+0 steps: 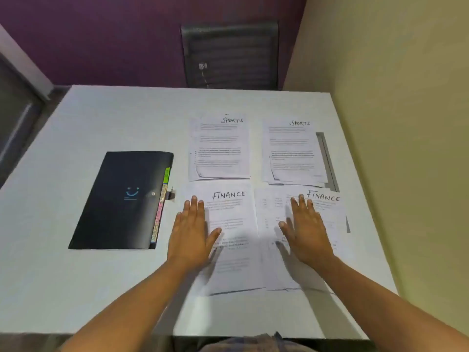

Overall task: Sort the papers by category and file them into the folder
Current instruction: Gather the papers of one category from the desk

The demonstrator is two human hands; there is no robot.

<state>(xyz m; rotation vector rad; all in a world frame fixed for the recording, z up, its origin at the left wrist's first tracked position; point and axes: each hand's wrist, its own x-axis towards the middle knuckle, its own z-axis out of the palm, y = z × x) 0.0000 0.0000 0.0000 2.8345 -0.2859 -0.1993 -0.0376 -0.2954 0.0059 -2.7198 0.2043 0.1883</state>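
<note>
From my head camera, the black folder point(121, 199) lies shut on the white table point(101, 118), coloured tabs along its right edge. Just right of the folder sits the first Finance stack point(236, 262), and my left hand point(190, 232) rests flat on it, fingers straight and slightly spread. Further right of the folder, my right hand point(307, 235) lies flat the same way on the second Finance stack point(332, 214). Right of the folder and further from me lie the first Sports stack point(219, 148) and the second Sports stack point(291, 153). A dark chair point(229, 54) stands past the table.
</note>
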